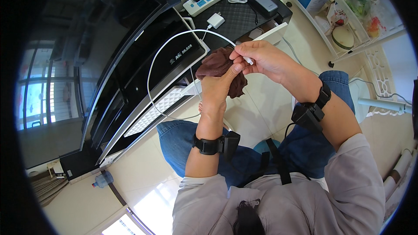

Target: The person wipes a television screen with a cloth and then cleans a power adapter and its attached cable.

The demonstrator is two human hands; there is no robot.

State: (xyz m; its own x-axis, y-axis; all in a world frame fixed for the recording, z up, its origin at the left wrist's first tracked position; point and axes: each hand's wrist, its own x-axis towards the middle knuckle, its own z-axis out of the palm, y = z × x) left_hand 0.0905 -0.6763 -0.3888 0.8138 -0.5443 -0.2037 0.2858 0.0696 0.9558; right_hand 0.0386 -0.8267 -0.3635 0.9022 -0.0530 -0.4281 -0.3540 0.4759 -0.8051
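Note:
A brown cloth (217, 63) is bunched in my left hand (217, 86), whose thumb and fingertips meet my other hand. My right hand (261, 58) pinches a white cable (176, 33) close to its plug (249, 60), which points down to the right. From there the cable arcs left over the black stand and loops back below my left wrist. On the black surface beyond my hands lies a white charger (216, 20) with a cable in it. Behind it, a white power strip (205, 0) holds black plugs and a white one.
A large television (98, 55) stands at the left. An open drawer (281, 31) juts out beyond my right hand. A black box-shaped device (266, 3) lies on the black surface. A white shelf cart (321, 36) with food bags stands at the upper right.

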